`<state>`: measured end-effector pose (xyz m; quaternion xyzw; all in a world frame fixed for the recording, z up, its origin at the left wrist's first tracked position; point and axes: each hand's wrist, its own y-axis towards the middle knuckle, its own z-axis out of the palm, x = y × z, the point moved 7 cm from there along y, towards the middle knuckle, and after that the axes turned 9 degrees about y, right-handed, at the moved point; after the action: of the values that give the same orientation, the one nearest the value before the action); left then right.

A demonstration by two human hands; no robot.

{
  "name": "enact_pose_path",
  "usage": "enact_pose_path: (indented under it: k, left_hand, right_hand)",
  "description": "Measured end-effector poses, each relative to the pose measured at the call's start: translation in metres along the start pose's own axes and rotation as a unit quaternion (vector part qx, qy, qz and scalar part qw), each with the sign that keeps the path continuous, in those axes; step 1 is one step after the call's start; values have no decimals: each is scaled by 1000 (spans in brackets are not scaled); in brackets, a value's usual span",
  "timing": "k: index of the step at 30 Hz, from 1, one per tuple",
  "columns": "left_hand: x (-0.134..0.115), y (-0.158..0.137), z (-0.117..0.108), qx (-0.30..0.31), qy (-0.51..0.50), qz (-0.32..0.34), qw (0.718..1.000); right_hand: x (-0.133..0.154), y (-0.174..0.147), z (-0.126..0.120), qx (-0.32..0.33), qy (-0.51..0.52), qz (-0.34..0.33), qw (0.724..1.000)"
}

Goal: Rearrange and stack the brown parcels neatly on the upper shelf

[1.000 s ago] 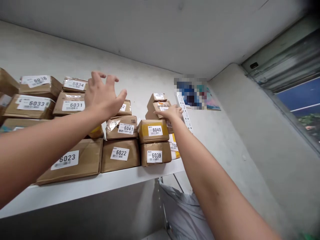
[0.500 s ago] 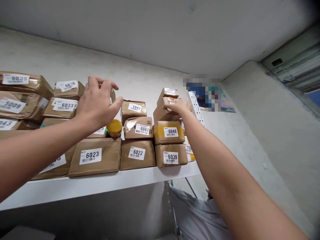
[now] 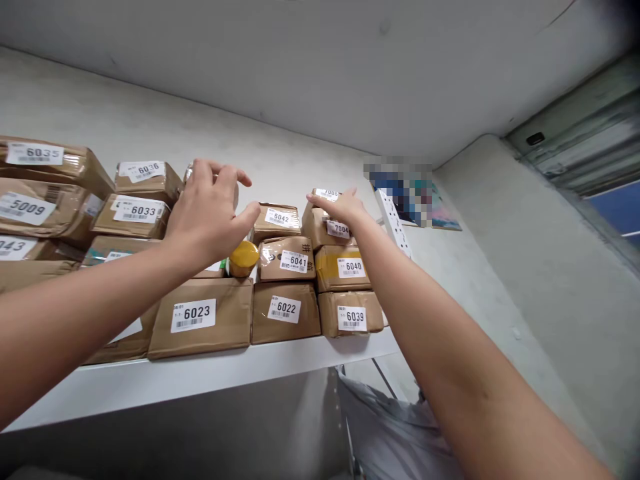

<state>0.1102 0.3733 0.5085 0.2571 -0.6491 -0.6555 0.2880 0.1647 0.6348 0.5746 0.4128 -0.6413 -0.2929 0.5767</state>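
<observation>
My left hand (image 3: 210,207) is raised, fingers apart and holding nothing visible. It is in front of the stacked parcels, near the yellow-lidded round container (image 3: 244,259) and the parcel labelled 6033 (image 3: 131,225). At the top of the right-hand stack, my right hand (image 3: 347,210) has its fingers spread. It lies over the front of the small parcel labelled 7006 (image 3: 327,194), partly covering it; whether it touches cannot be seen. Just below is the carton labelled 7004 (image 3: 318,230), sitting on the yellow-taped box labelled 6040 (image 3: 327,270).
A white shelf (image 3: 200,373) carries the cartons, among them 6023 (image 3: 200,340), 6022 (image 3: 285,330), 6041 (image 3: 273,257) and 6039 (image 3: 350,323). A white perforated post (image 3: 395,223) rises at the shelf's right end. Grey cloth or plastic (image 3: 395,427) hangs underneath.
The 7006 and 7004 parcels sit lower and further left against the stack. My right hand has shifted left and its fingers have spread. My left hand stays raised; the view has shifted slightly.
</observation>
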Motion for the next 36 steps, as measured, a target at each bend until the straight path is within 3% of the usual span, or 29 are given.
enact_pose_path:
  k: [6, 11, 14, 19, 21, 23, 26, 30, 33, 36]
  left_hand:
    - [26, 0, -8, -13, -4, -21, 1000]
    - [39, 3, -19, -27, 1, -30, 999]
    - [36, 3, -18, -17, 14, -22, 1000]
    - [11, 3, -9, -10, 26, 62, 998]
    - [0, 3, -5, -9, 25, 77, 997]
    - [-10, 3, -4, -11, 20, 85, 996]
    - [-27, 0, 1, -5, 15, 98, 995]
    - [-55, -9, 28, 58, 70, 156, 984]
    - [-81, -24, 62, 131, 156, 257, 945]
    - [-94, -36, 92, 176, 215, 299, 913]
  right_hand:
    - [14, 19, 6, -59, -52, 13, 997]
    - [55, 14, 16, -135, -6, -97, 986]
    - [84, 10, 45, -96, 0, -132, 987]
    - [105, 1, 92, -9, -63, -110, 992]
    - [107, -6, 93, 8, -79, -134, 988]
    - [105, -14, 75, -25, -77, -181, 980]
    - [70, -25, 17, -138, -47, -197, 969]
    - [-48, -34, -50, -222, 28, -51, 973]
    - [-139, -42, -48, -137, 101, 19, 985]
    - [-190, -56, -26, -57, 126, -14, 990]
